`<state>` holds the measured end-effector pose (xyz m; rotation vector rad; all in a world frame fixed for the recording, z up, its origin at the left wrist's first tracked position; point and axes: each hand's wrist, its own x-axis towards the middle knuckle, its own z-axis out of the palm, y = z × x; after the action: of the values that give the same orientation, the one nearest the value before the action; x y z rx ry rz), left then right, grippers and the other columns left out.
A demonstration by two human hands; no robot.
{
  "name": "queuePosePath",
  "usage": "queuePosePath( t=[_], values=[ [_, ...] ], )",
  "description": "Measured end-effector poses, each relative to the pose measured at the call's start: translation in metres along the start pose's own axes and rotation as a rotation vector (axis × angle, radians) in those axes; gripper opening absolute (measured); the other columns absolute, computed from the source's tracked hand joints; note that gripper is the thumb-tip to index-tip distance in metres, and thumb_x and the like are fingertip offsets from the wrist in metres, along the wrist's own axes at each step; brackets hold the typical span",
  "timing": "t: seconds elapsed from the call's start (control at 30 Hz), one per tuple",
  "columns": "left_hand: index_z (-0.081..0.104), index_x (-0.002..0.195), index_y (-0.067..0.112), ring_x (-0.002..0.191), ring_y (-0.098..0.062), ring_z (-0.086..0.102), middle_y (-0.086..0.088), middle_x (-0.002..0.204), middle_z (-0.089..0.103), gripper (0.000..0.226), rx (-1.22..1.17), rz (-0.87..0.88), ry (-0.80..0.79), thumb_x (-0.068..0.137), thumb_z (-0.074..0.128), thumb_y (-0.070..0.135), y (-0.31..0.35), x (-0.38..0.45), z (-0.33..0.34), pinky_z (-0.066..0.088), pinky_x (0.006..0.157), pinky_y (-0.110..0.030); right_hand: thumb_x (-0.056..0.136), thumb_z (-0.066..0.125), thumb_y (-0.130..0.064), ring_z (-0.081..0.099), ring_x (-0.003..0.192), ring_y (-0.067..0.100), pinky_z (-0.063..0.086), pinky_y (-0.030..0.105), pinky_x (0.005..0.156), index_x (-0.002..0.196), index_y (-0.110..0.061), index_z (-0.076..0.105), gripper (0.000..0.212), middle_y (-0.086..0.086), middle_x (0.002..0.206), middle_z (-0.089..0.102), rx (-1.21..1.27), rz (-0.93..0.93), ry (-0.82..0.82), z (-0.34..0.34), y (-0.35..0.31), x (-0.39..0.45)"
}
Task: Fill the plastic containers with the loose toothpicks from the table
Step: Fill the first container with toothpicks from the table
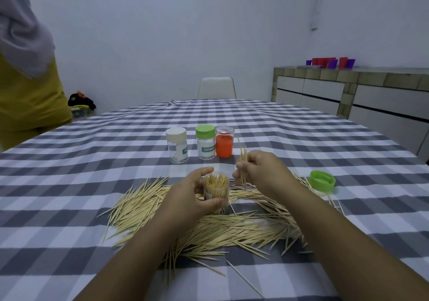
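Gripping an open container (216,190) packed with toothpicks, the left hand (185,194) steadies it upright on the desk (69,184). Right hand (260,168) pinches a toothpick bundle (243,161) just right of the container's mouth; loose toothpicks (209,226) surround both.

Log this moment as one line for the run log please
left hand grips open clear plastic container, nearly full | right hand pinches toothpick bundle | green plastic lid off
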<state>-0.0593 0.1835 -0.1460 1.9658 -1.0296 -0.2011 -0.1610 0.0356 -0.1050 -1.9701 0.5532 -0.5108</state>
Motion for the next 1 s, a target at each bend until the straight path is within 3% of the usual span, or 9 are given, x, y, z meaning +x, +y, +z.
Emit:
queuePosePath(
  t=[0.13,0.33,0.43,0.53,0.67,0.73,0.87,0.93,1.0],
  values=[
    [0.044,0.137,0.036,0.086,0.011,0.057,0.016,0.084,0.063,0.075,0.004,0.004,0.0,0.072,0.082,0.03,0.001,0.0,0.0,0.037,0.063,0.003,0.099,0.048,-0.013,0.069,0.072,0.015,0.053,0.02,0.064,0.087,-0.014,0.059,0.016,0.006,0.082,0.07,0.315,-0.021,0.047,0.005,-0.003,0.0],
    [0.043,0.137,0.037,0.085,0.012,0.058,0.015,0.088,0.066,0.075,0.003,0.011,-0.001,0.072,0.082,0.032,0.0,0.0,0.0,0.039,0.065,0.002,0.099,0.047,-0.015,0.07,0.089,0.018,0.053,0.028,0.083,0.087,-0.017,0.062,0.019,0.002,0.087,0.073,0.527,-0.142,0.2,0.026,-0.004,-0.004],
    [0.044,0.135,0.038,0.082,0.014,0.057,0.014,0.081,0.065,0.076,-0.006,0.012,0.002,0.071,0.082,0.033,0.0,-0.001,0.0,0.04,0.064,-0.002,0.099,0.049,-0.017,0.068,0.094,0.02,0.054,0.032,0.083,0.088,-0.021,0.063,0.019,0.0,0.09,0.073,0.475,-0.137,0.194,0.038,0.0,-0.006],
    [0.045,0.133,0.04,0.08,0.011,0.059,0.013,0.077,0.064,0.073,-0.012,0.012,-0.002,0.07,0.082,0.032,0.001,-0.001,-0.001,0.041,0.065,-0.005,0.098,0.051,-0.022,0.067,0.094,0.02,0.057,0.044,0.082,0.089,-0.026,0.062,0.015,0.0,0.097,0.071,0.397,-0.091,0.142,0.045,0.004,-0.007],
    [0.044,0.12,0.047,0.079,0.014,0.058,0.016,0.074,0.064,0.065,-0.027,0.029,0.0,0.071,0.082,0.028,0.001,-0.002,-0.001,0.04,0.065,0.0,0.098,0.048,-0.031,0.065,0.095,0.018,0.055,0.049,0.083,0.092,-0.034,0.053,0.009,-0.002,0.104,0.068,0.291,-0.052,0.115,0.047,0.004,-0.008],
    [0.046,0.127,0.043,0.082,0.012,0.06,0.016,0.082,0.066,0.069,-0.031,0.019,-0.001,0.07,0.083,0.03,0.0,-0.001,-0.001,0.043,0.068,-0.003,0.1,0.044,-0.032,0.063,0.098,0.017,0.054,0.045,0.085,0.092,-0.035,0.051,0.012,-0.004,0.105,0.067,0.298,-0.059,0.13,0.046,0.004,-0.007],
    [0.044,0.136,0.037,0.086,0.008,0.06,0.013,0.085,0.066,0.077,-0.021,0.013,0.004,0.07,0.083,0.032,-0.001,0.0,0.0,0.043,0.075,-0.009,0.102,0.038,-0.031,0.057,0.094,0.005,0.044,0.02,0.075,0.089,-0.038,0.053,0.021,-0.01,0.101,0.064,0.218,-0.141,0.199,0.044,0.003,-0.009],
    [0.045,0.135,0.037,0.086,0.01,0.06,0.013,0.085,0.067,0.076,-0.016,0.018,0.007,0.07,0.083,0.033,-0.001,0.0,0.0,0.043,0.074,-0.008,0.101,0.041,-0.03,0.057,0.093,0.005,0.043,0.019,0.076,0.099,-0.036,0.06,0.02,-0.012,0.097,0.063,0.184,-0.166,0.227,0.044,0.005,-0.01],
    [0.045,0.135,0.037,0.085,0.012,0.06,0.014,0.086,0.067,0.075,-0.012,0.019,0.006,0.07,0.083,0.033,-0.002,0.001,0.0,0.042,0.071,-0.006,0.099,0.047,-0.027,0.058,0.097,0.007,0.045,0.023,0.081,0.112,-0.023,0.067,0.024,-0.012,0.097,0.064,0.135,-0.156,0.215,0.044,0.006,-0.01]
  ],
)
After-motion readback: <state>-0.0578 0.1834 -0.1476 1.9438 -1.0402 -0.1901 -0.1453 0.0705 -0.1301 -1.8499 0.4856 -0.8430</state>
